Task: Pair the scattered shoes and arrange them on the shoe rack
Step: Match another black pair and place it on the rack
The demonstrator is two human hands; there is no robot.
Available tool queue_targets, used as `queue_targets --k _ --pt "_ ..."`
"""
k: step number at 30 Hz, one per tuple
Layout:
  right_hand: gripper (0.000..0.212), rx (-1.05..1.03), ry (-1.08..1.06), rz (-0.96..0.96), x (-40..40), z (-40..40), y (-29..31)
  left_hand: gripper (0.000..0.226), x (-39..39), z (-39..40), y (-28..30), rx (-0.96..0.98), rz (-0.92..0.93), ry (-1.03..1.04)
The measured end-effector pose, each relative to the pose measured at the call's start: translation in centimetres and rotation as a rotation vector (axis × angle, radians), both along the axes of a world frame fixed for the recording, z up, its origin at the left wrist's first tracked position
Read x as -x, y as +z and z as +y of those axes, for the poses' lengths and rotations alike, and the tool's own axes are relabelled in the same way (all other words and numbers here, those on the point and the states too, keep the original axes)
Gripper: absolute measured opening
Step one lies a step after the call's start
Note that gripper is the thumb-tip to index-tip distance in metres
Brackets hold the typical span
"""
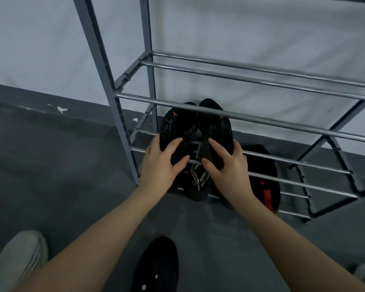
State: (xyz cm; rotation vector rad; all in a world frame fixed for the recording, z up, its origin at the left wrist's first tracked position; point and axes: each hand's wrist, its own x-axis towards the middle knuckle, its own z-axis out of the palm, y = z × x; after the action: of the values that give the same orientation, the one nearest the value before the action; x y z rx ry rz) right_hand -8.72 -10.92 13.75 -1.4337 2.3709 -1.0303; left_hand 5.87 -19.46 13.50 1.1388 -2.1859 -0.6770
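At the centre of the frame, a pair of black knit sports shoes with orange marks (195,131) is held over a lower tier of the grey metal-tube shoe rack (240,118). The left shoe of the pair is gripped by the left hand (162,165), thumb on one side and fingers curled over the upper; the other shoe is held in the same way by the right hand (226,165). The toes are pointed toward the pale wall (261,28) and are passed under a higher rail.

It is judged that the pair is being set down on the rails. For this to be done well, the soles should be laid across at least two tubes, so that neither shoe can tip through a gap. The heels should be brought level and the inner sides kept touching, so that the pair reads as one.

Just to the right, on a lower tier, a black shoe with a red stripe (263,182) is seen, and room should be left for it. On the dark grey floor (51,165), a light grey ribbed shoe (19,260) at lower left and a black shoe with small white dots (156,266) at lower centre are not yet placed.
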Motion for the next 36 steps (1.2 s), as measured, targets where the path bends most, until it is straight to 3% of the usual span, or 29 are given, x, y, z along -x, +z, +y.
queue_targets --k 4,6,10,17,21,27,36 --pt "0.061 -0.037 0.011 0.046 0.0 -0.1 -0.5 0.078 -0.7 0.4 -0.5 0.024 -0.171 0.041" --pt "0.065 -0.074 0.018 0.053 0.2 0.3 -0.4 0.077 -1.4 0.9 -0.9 0.044 -0.21 0.023" --pt "0.068 -0.216 -0.021 0.159 -0.1 -0.1 -0.1 0.064 -2.0 0.7 -1.4 -0.012 0.0 -0.068" --pt "0.055 -0.034 -0.05 0.031 -1.9 -0.4 -0.7 0.05 -1.8 0.0 -1.1 0.035 0.192 -0.03" --pt "0.053 0.001 -0.068 0.103 -2.5 -1.7 -0.1 0.048 -1.9 -1.0 -1.3 0.043 0.209 -0.006" --pt "0.055 -0.128 -0.082 0.289 -2.9 -2.9 -0.7 0.05 -1.8 -1.7 -2.0 0.048 0.159 0.022" --pt "0.055 -0.136 -0.113 0.324 -2.0 -2.0 -0.5 0.053 -0.9 -1.2 -2.5 0.048 0.024 0.09"
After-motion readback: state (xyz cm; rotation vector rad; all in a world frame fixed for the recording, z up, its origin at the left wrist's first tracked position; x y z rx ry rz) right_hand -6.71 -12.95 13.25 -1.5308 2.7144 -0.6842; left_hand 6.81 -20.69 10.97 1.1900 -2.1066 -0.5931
